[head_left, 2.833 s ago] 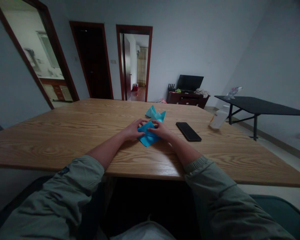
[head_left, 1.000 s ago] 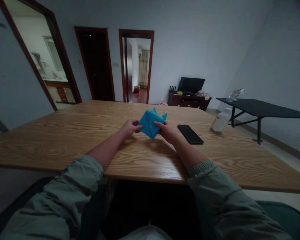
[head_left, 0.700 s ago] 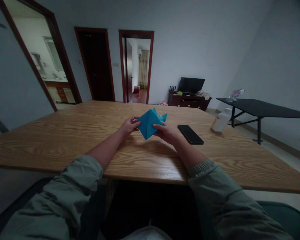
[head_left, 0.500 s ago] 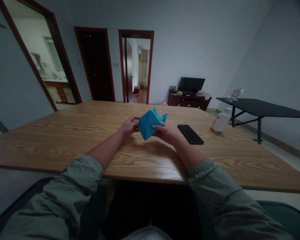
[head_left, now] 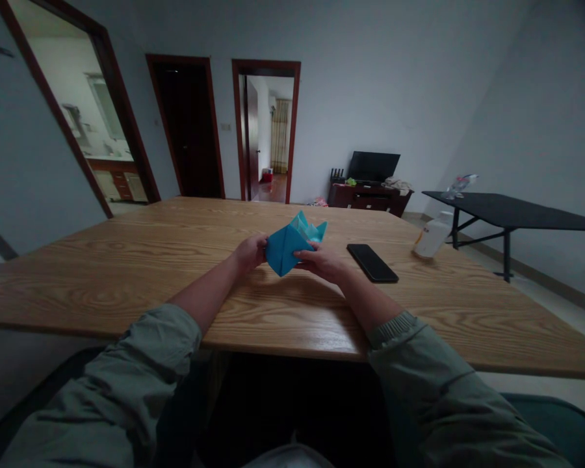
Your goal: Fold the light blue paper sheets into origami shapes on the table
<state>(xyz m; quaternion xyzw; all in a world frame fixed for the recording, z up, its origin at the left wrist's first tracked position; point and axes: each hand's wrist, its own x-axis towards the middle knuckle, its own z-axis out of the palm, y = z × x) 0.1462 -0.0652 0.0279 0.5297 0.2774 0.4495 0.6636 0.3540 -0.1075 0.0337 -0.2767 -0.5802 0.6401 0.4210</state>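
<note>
Between my hands is a folded blue sheet of paper (head_left: 281, 249), origami-like, with pointed flaps standing up at its top and right and an opening showing among them. My left hand (head_left: 251, 252) grips its left corner; the fingertips are partly hidden behind the paper. On the right side, my right hand (head_left: 322, 260) pinches the paper, thumb lying on the near face and the other fingers underneath. The paper is held just above the wooden table (head_left: 292, 318).
Right of my right hand a black smartphone (head_left: 372, 262) lies on the table. Farther right stands a white bottle (head_left: 433, 235). Beyond the table are a black folding table (head_left: 517, 211) and a TV (head_left: 373, 166) on a dark cabinet (head_left: 368, 197).
The paper has tilted and shifted slightly left and down, and its top opening shows wider. My left fingers have closed in around its left corner. My right hand stays on the paper.
</note>
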